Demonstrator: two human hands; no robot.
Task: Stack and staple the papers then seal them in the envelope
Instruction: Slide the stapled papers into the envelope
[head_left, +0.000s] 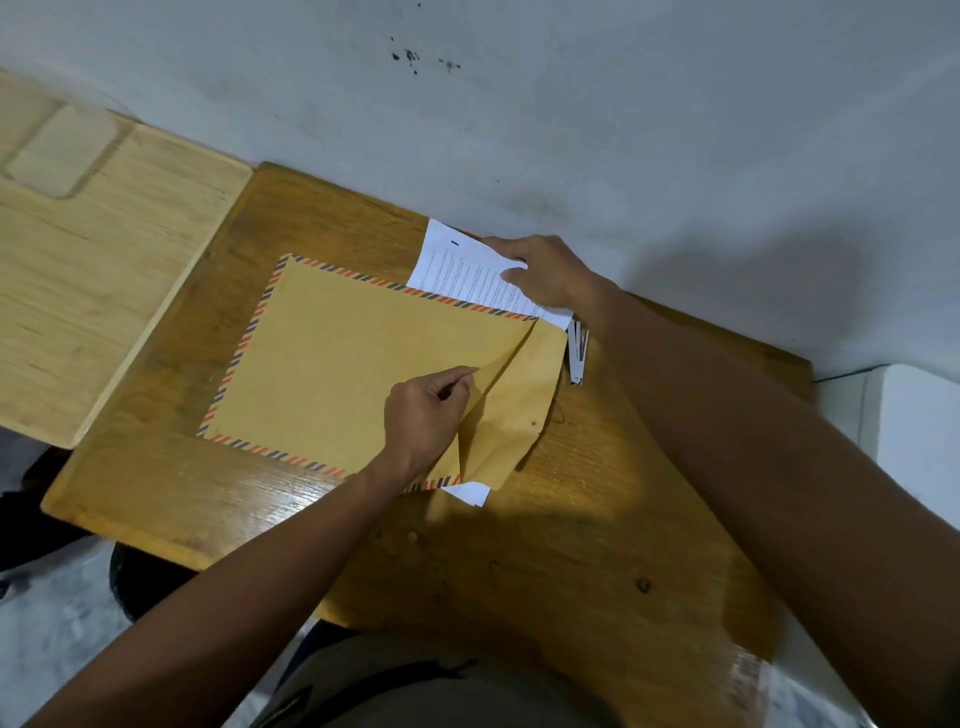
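The left hand (423, 415) pinches the envelope (343, 364) flap on the desk (597, 545). The right hand (545, 273) holds the papers (462, 270) in its grip.

Dim, even indoor light. A broad soft shadow spreads over the grey-white wall (727, 270). Pale glare streaks the glossy brown wooden counter (249, 499) near its front edge. Wide-angle bending at the edges; lower corners blurred.

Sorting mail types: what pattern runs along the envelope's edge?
Red and dark blue diagonal stripes border the brown paper envelope, clearest in the head view.
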